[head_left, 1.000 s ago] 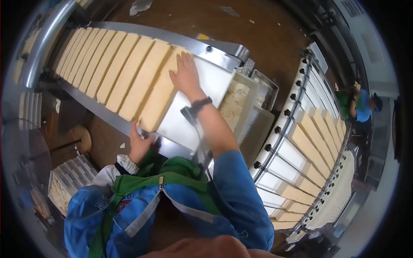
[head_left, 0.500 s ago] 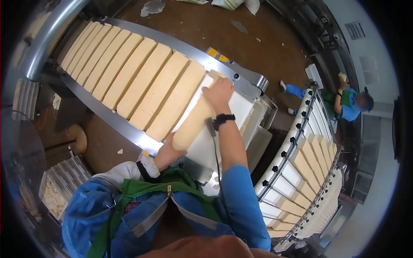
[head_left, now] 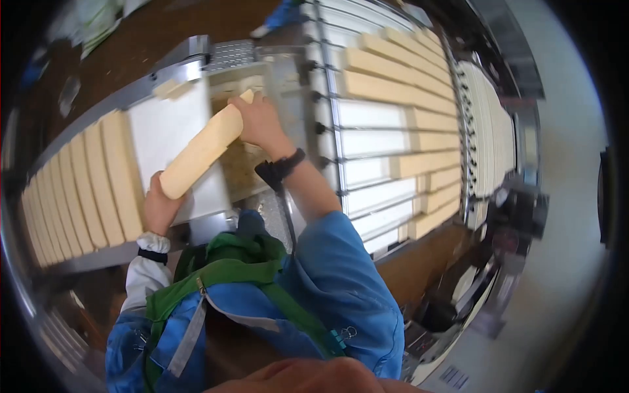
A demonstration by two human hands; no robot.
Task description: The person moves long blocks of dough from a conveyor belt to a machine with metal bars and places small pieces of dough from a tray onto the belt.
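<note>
A long, pale yellow block (head_left: 204, 149) is held at a slant between my two hands, over the white end of a conveyor. My left hand (head_left: 162, 204) grips its lower end. My right hand (head_left: 261, 123) is closed on its upper end, with a black band on the wrist. To the left, a row of similar blocks (head_left: 85, 183) lies side by side on the conveyor (head_left: 160, 121). A bin (head_left: 244, 171) with pale scraps sits under and beyond the raised block.
On the right a slotted rack (head_left: 333, 131) with black knobs and metal dividers holds more pale blocks (head_left: 400, 92). A person's blue-clad leg (head_left: 283, 14) shows at the top. Beyond the rack lies a stack of thin pale pieces (head_left: 486, 131).
My view has swung toward the rack. Both hands have lifted the block off the row, and it now hangs above the conveyor's end near the bin.
</note>
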